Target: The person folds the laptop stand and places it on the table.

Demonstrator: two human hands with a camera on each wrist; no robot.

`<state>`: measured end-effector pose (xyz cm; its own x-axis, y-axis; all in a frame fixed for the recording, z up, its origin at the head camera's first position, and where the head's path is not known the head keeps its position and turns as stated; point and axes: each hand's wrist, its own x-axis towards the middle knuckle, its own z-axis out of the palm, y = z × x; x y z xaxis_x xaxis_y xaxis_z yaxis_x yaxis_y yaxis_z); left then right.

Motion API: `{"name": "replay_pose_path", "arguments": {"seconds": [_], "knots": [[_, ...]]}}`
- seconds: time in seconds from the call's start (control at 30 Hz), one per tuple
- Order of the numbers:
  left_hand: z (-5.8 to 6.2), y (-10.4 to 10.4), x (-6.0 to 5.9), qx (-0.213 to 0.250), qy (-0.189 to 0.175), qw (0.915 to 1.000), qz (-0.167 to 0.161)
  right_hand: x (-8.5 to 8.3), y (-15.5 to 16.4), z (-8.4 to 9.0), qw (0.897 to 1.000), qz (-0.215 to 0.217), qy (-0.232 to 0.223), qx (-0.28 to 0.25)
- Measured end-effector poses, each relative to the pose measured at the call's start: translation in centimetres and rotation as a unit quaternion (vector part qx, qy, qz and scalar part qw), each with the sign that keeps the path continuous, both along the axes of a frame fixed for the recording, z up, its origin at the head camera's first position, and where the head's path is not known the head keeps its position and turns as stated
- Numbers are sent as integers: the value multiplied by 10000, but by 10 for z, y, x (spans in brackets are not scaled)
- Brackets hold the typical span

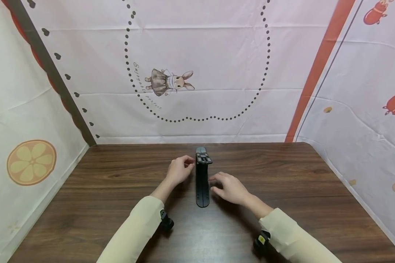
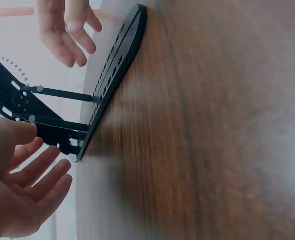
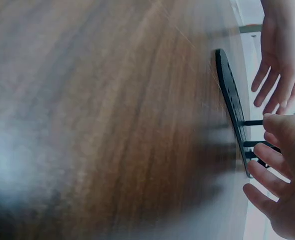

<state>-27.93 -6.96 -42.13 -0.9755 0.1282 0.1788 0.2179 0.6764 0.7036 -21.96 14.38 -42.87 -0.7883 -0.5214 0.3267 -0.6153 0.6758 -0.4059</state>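
A narrow black plastic folding stand with slotted base plate and hinged struts (image 1: 202, 179) lies on the dark brown wood-grain surface (image 1: 118, 190), set lengthwise away from the person, near the middle and toward the far edge. The left wrist view shows its flat base (image 2: 112, 75) resting on the wood with thin struts rising from it to a raised upper arm with a round hinge. The left hand (image 1: 179, 170) sits just beside the stand's far end on its left side, fingers loosely curled toward the raised part; in the left wrist view its grip is relaxed and half-spread, palm facing the struts, the thumb close to the dark arm, though whether it actually touches cannot be told. The right hand (image 1: 228, 188) hovers just beside the stand's middle on the right side, fingers spread and slightly bent, the fingertips (image 1: 214, 179) near the base edge; its grip is wide and holds nothing. In the right wrist view the same fingers (image 3: 267, 160) reach toward the struts, with the other hand beyond. Both forearms wear pale cream sleeves (image 1: 135, 233), each with a small black device strapped at the wrist. Behind the surface hangs a white cloth backdrop printed with a dressed rabbit (image 1: 169, 82) inside a dotted oval, an orange stripe at the right, and an orange-slice print (image 1: 31, 162) at the left.
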Motion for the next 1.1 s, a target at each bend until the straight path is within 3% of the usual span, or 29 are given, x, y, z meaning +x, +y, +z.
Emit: {"name": "replay_pose_path", "arguments": {"seconds": [0.23,0.5,0.73,1.1], "knots": [[-1,0,10,500,77,9987,-56,-16,1,-2,9964,-393,-262,-702],[-2,10,15,1045,84,9944,128,-34,-6,-3,9839,-916,-672,-1381],[-9,18,9,1147,233,9929,233,-42,-14,-4,9699,-1194,-1005,-1870],[-19,22,3,1047,262,9931,466,-48,-29,-5,9635,-1451,-1020,-2004]]}}
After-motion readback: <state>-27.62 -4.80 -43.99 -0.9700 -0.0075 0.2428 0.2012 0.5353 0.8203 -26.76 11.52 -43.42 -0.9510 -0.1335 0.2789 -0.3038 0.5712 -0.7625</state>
